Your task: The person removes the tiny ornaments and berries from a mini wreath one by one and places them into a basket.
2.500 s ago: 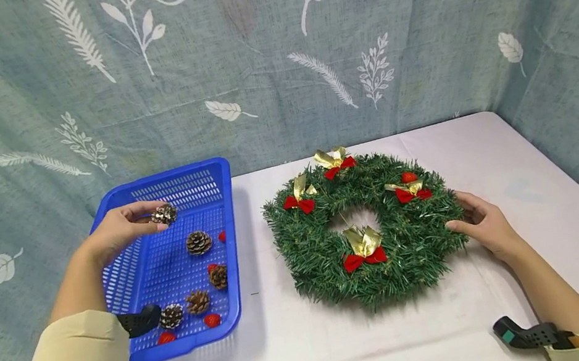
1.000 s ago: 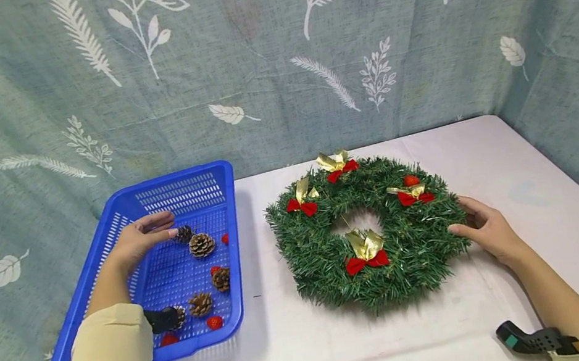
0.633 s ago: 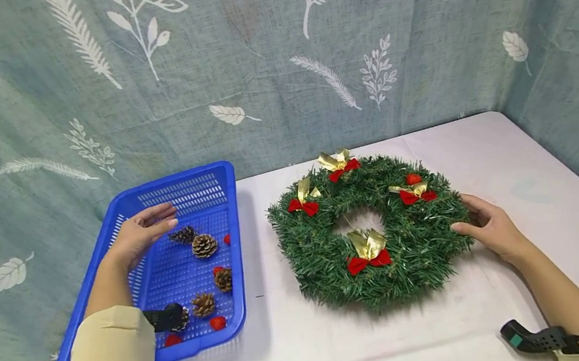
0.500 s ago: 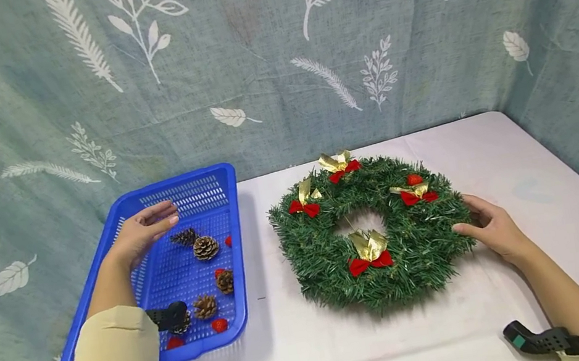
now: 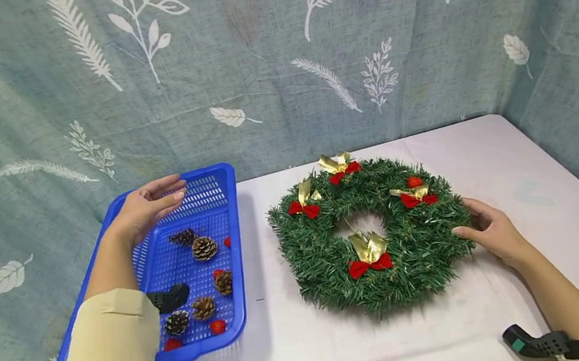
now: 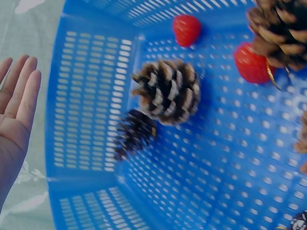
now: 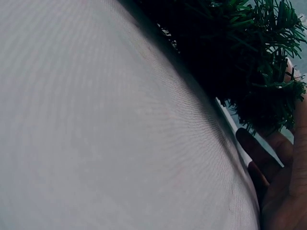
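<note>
A green wreath (image 5: 370, 231) with red-and-gold bows lies on the white table (image 5: 348, 346). My right hand (image 5: 490, 231) rests against its right edge, fingers touching the needles (image 7: 261, 110). My left hand (image 5: 149, 204) hovers over the far left corner of the blue basket (image 5: 222, 181) with straight fingers and holds nothing. Below it in the basket lie a dark pine cone (image 5: 183, 237) and a lighter pine cone (image 5: 203, 247); the left wrist view shows the dark cone (image 6: 134, 136) beside the lighter cone (image 6: 165, 91), with my open palm (image 6: 17, 110) at the left.
Several more pine cones (image 5: 203, 307) and red berries (image 5: 217, 326) lie in the basket's near part. A leaf-printed curtain (image 5: 270, 52) closes off the back and sides. Bare tabletop runs along the front and right of the wreath.
My left hand let go of the dark pine cone into the basket, then lifted up and back toward the basket's far rim. The right hand stayed at the wreath.
</note>
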### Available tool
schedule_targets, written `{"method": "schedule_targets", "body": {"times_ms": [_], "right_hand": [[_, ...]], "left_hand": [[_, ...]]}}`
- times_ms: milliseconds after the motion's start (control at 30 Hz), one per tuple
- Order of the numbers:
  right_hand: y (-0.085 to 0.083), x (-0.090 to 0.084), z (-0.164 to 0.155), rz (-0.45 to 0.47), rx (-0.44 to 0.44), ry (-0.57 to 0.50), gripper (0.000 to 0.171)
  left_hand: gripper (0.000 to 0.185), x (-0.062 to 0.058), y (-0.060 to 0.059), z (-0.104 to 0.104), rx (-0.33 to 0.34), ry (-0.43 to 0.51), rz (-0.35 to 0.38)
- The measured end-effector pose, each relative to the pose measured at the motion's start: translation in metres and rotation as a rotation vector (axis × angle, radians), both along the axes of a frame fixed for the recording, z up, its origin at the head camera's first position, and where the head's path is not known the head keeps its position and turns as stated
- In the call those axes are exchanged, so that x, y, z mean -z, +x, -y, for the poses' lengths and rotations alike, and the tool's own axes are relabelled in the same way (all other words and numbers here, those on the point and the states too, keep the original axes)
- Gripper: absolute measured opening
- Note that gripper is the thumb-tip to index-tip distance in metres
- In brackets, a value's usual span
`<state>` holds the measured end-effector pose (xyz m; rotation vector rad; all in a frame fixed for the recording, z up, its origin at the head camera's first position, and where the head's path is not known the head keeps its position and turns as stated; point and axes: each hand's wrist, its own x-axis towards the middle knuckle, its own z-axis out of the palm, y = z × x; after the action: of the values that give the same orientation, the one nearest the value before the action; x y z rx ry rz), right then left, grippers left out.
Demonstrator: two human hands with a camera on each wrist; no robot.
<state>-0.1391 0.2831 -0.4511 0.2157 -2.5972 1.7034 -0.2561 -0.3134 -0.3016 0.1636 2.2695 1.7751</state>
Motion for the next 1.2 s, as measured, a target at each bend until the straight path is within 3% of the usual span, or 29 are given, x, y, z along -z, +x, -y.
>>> {"method": "schedule_targets", "body": {"times_ms": [100,400,633,733,900,1200], "right_hand": [[0.0,0.001,0.0,-0.004,0.004,0.001,0.07],[0.001,0.002,0.001,0.001,0.008,-0.007,0.071],[0.001,0.002,0.001,-0.009,0.01,-0.001,0.07],[0.001,0.002,0.001,-0.019,0.011,-0.01,0.07],[0.001,0.001,0.001,-0.029,0.006,-0.018,0.07],[0.002,0.002,0.004,-0.049,0.026,0.004,0.068]], "left_hand": [[0.066,-0.01,-0.001,-0.008,0.01,-0.026,-0.008],[0.063,-0.03,-0.01,-0.045,0.041,0.041,-0.052],[0.061,-0.046,-0.013,-0.081,0.029,0.226,-0.031],[0.06,-0.051,-0.014,-0.099,0.078,0.28,-0.029],[0.059,-0.057,-0.013,-0.125,0.17,0.318,-0.015],[0.054,-0.057,-0.009,-0.175,0.204,0.279,-0.109]]}}
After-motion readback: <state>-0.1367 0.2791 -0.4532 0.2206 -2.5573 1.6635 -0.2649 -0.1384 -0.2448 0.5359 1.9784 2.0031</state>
